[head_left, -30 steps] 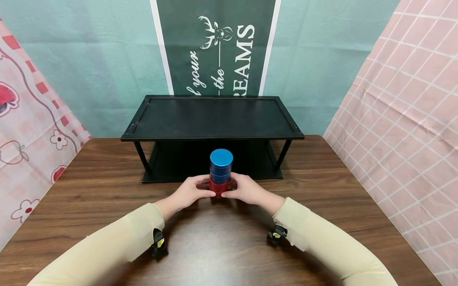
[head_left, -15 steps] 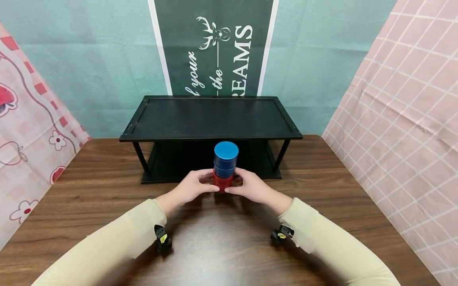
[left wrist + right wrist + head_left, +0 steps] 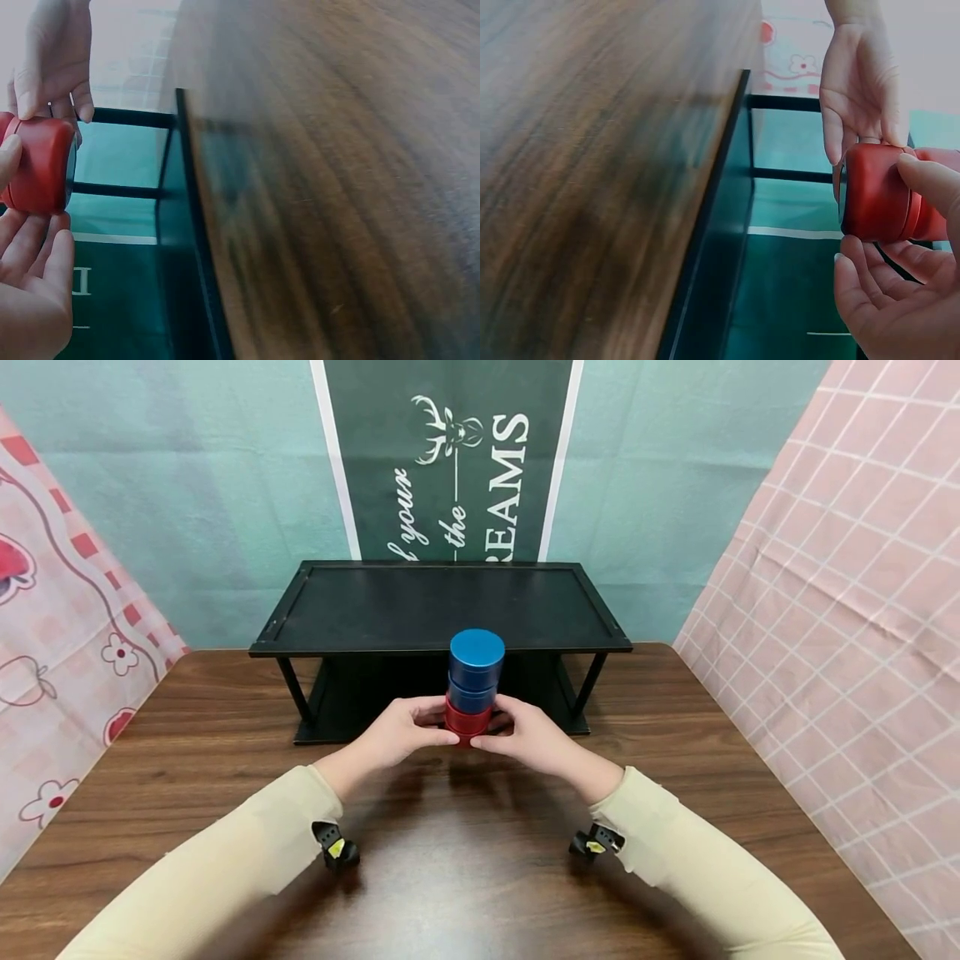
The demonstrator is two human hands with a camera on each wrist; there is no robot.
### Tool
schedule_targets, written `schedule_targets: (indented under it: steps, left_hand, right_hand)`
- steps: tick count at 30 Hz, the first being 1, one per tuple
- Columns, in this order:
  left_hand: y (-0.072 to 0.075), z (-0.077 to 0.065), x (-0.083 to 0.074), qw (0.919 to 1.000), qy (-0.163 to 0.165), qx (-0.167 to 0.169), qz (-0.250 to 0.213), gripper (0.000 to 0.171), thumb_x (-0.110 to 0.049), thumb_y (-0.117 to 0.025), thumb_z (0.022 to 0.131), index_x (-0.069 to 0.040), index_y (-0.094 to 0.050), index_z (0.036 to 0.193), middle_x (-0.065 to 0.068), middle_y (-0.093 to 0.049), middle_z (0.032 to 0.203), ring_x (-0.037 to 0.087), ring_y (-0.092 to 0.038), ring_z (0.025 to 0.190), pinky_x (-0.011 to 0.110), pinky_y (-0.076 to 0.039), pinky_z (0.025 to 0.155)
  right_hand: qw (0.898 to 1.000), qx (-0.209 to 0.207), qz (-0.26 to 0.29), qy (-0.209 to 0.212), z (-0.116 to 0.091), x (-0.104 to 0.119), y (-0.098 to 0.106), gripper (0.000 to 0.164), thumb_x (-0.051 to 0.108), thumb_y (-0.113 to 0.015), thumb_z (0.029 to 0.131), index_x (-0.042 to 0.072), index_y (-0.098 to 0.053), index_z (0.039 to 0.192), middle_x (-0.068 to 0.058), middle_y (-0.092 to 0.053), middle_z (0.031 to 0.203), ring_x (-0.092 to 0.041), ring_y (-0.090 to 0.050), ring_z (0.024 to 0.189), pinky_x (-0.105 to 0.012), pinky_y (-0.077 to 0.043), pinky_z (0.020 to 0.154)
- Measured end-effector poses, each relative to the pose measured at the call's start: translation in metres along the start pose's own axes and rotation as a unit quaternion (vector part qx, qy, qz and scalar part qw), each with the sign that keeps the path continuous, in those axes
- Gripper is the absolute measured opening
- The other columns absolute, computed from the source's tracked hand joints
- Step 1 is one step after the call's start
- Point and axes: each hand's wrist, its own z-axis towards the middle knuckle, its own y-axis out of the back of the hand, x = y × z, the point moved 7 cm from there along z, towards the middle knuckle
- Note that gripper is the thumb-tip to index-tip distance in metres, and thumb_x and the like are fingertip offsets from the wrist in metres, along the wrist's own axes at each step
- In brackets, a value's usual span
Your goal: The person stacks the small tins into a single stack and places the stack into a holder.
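Note:
A blue cylindrical canister [image 3: 477, 664] with a flat, shiny lid stands on top of a red canister [image 3: 467, 720]. My left hand [image 3: 393, 733] grips the red canister from the left, thumb at the front. From the right, my right hand [image 3: 536, 739] holds the same canister, its thumb close to the other one. Both wrist views show the red canister [image 3: 41, 161] held clear of the table, with its underside edge visible. The blue canister lies outside the wrist views. Fingers behind the red canister are partly hidden.
Just beyond the hands stands a black two-tier rack [image 3: 450, 610], its lower shelf [image 3: 390, 693] at table level. Thin posts [image 3: 591, 685] join the tiers. The brown wooden table [image 3: 465, 868] extends around it. Patterned cloths hang at the back and both sides.
Both hands have raised the stacked canisters and carried them slightly right. The blue lid now overlaps the front edge of the rack's top in the head view. The grip looks the same.

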Motion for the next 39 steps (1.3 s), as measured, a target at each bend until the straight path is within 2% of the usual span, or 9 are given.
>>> schedule_targets:
  steps: [4, 14, 20, 30, 39]
  left_hand:
    - [0.005, 0.001, -0.008, 1.0, 0.0, -0.004, -0.004, 0.053, -0.013, -0.073, 0.082, -0.004, -0.054, 0.13, 0.011, -0.059, 0.124, 0.022, -0.057, 0.112, 0.038, -0.046, 0.092]
    - [0.015, 0.006, -0.03, 0.9998, -0.004, -0.015, -0.011, 0.051, -0.014, -0.072, 0.083, -0.008, -0.055, 0.13, 0.008, -0.061, 0.122, 0.019, -0.058, 0.111, 0.036, -0.048, 0.089]
    - [0.023, 0.011, -0.044, 0.9995, -0.02, -0.017, -0.018, 0.051, -0.013, -0.071, 0.083, -0.007, -0.054, 0.131, 0.009, -0.06, 0.123, 0.02, -0.056, 0.113, 0.037, -0.047, 0.091]
    - [0.036, 0.02, -0.061, 0.9995, -0.005, -0.03, 0.001, 0.051, -0.02, -0.07, 0.084, -0.01, -0.053, 0.132, 0.006, -0.06, 0.123, 0.018, -0.057, 0.112, 0.039, -0.045, 0.094]
    - [0.047, 0.029, -0.075, 0.9989, 0.004, -0.039, 0.027, 0.054, -0.026, -0.07, 0.085, -0.013, -0.052, 0.134, 0.005, -0.059, 0.124, 0.018, -0.055, 0.114, 0.042, -0.04, 0.099]
  right_hand:
    - [1.0, -0.006, 0.0, -0.003, 0.003, 0.006, 0.005, 0.051, 0.025, -0.072, 0.083, 0.015, -0.051, 0.129, -0.001, -0.059, 0.119, -0.017, -0.059, 0.099, -0.031, -0.052, 0.08]
    - [1.0, -0.02, 0.002, 0.021, 0.008, 0.026, 0.021, 0.05, 0.027, -0.071, 0.084, 0.013, -0.052, 0.128, -0.002, -0.06, 0.117, -0.017, -0.06, 0.098, -0.034, -0.052, 0.081]
    - [0.999, -0.036, -0.006, 0.03, 0.014, 0.039, 0.033, 0.047, 0.026, -0.071, 0.084, 0.01, -0.054, 0.125, -0.003, -0.061, 0.116, -0.017, -0.06, 0.097, -0.035, -0.051, 0.082]
    - [0.999, -0.046, -0.001, 0.03, 0.026, 0.05, 0.048, 0.051, 0.028, -0.07, 0.084, 0.008, -0.052, 0.128, -0.006, -0.059, 0.12, -0.021, -0.059, 0.1, -0.038, -0.049, 0.086]
    - [0.998, -0.062, 0.01, 0.031, 0.034, 0.059, 0.063, 0.05, 0.027, -0.068, 0.086, 0.008, -0.051, 0.13, -0.007, -0.06, 0.118, -0.02, -0.058, 0.098, -0.039, -0.048, 0.086]
